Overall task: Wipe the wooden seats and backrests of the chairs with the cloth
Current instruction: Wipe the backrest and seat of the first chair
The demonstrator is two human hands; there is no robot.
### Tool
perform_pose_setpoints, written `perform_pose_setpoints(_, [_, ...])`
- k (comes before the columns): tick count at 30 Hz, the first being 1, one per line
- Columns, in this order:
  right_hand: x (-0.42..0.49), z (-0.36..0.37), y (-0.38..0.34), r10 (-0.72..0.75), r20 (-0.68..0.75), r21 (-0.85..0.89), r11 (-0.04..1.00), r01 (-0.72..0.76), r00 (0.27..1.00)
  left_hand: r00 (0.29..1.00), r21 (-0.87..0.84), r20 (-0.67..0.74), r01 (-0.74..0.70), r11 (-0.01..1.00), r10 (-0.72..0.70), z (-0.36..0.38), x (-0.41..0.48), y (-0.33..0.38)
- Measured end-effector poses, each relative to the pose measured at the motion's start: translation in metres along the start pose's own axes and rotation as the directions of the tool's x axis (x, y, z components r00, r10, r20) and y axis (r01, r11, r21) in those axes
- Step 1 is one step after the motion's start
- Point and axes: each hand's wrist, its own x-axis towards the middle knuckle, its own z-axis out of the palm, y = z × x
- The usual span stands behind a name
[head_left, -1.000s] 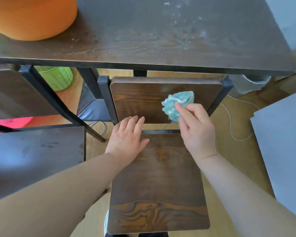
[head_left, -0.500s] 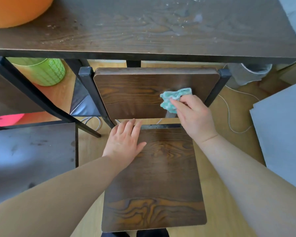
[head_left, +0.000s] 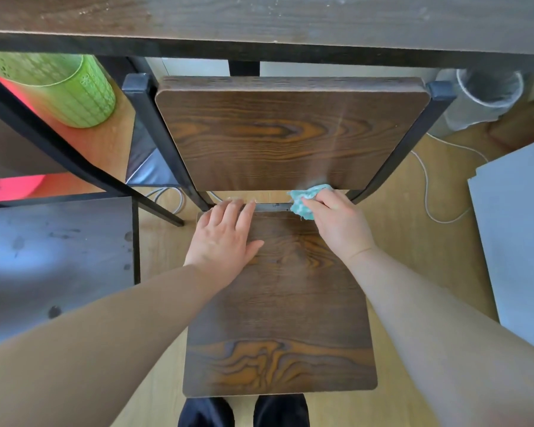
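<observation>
A chair with a dark wooden backrest (head_left: 290,134) and wooden seat (head_left: 284,318) stands in front of me, framed in black metal. My right hand (head_left: 336,223) is shut on a crumpled teal cloth (head_left: 305,200), which sits at the backrest's lower right edge, over the gap above the seat. My left hand (head_left: 225,238) lies flat on the back of the seat, fingers together, holding nothing. A second chair's dark seat (head_left: 56,257) shows at the left.
A dark wooden table (head_left: 259,16) overhangs the chair's top. Under it stand a green basket (head_left: 65,87) at the left and a grey bin (head_left: 487,97) at the right. A white cable (head_left: 429,192) lies on the floor. A grey panel (head_left: 521,235) fills the right.
My right hand has slid the cloth down the backrest from its upper right to its bottom edge. The view has dropped closer to the chair. My left hand stays on the seat.
</observation>
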Motion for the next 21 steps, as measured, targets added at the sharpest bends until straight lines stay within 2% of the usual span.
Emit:
perform_pose_setpoints(3, [-0.005,-0.006,-0.009,0.038,-0.069,0.086,0.996,-0.032,0.997,1.000,-0.007,-0.006,-0.001,1.000,0.001,-0.002,-0.002,0.002])
perform_pose_setpoints(6, [-0.018,-0.032,-0.023,0.114,-0.252,0.185,0.980,-0.068,0.961,1.000,-0.027,-0.020,0.002,1.000,-0.003,-0.008,-0.004,0.005])
perform_pose_setpoints(9, [-0.021,-0.071,-0.032,0.191,-0.409,0.311,0.949,-0.061,0.892,0.999,-0.037,-0.045,-0.006,0.999,0.005,-0.014,-0.008,0.008])
perform_pose_setpoints(16, [0.024,-0.157,-0.032,0.164,-0.712,0.267,0.962,0.047,0.683,0.998,-0.035,-0.051,-0.022,0.999,0.020,-0.021,-0.014,0.004])
perform_pose_setpoints(18, [0.037,-0.163,-0.031,0.147,-0.727,0.257,0.964,0.067,0.671,0.998,-0.040,-0.058,-0.027,0.999,0.025,-0.019,-0.018,0.000])
perform_pose_setpoints(21, [0.044,-0.156,-0.027,0.091,-0.693,0.214,0.973,0.084,0.715,0.997,-0.033,-0.068,-0.033,0.999,0.031,-0.016,-0.023,-0.004])
